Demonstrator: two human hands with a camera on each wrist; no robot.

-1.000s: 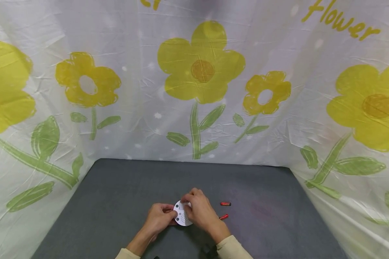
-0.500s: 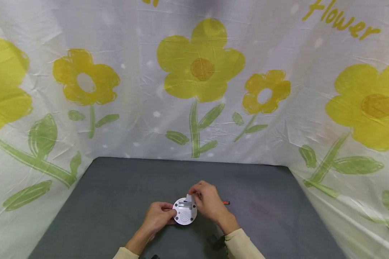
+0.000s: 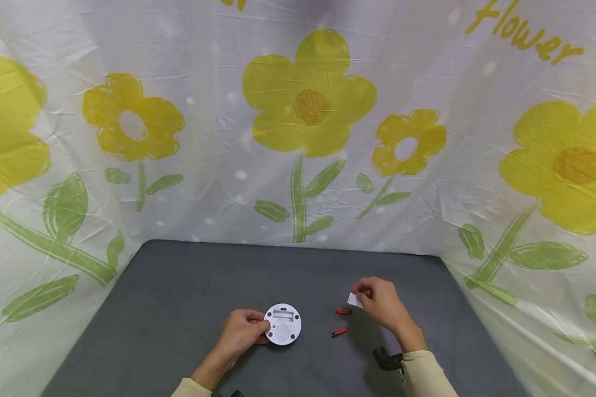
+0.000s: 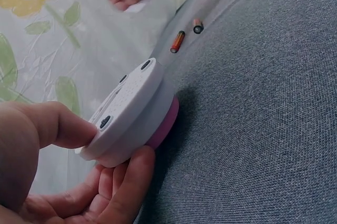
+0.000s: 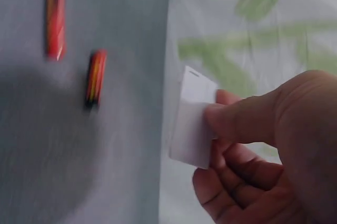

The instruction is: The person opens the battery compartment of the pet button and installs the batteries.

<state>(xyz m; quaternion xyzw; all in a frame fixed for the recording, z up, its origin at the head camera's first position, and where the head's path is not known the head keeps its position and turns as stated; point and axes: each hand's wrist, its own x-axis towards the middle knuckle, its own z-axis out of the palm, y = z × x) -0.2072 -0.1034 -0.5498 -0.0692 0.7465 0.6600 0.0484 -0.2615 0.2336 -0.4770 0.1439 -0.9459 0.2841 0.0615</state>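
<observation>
Two red batteries lie on the dark table, between the round white device and the right hand, and the right hand is clearly the nearer of the two. Seen from the head view, the far battery sits between 8 and 9 o'clock of that hand, its long axis running from 9 to 3; the near battery sits at about 8 o'clock, slanting roughly from 8 to 2. The right thumb and fingers pinch a small white cover above the table, just beside the far battery. The left hand grips the device at its 9 o'clock edge, thumb on the white face and fingers beneath; I cannot tell whether the device touches the table. Its uncovered bay lies toward 12 o'clock on that face, long axis running nearly from 9 to 3, close to the far battery's line, with both batteries around 3 o'clock of the device.
</observation>
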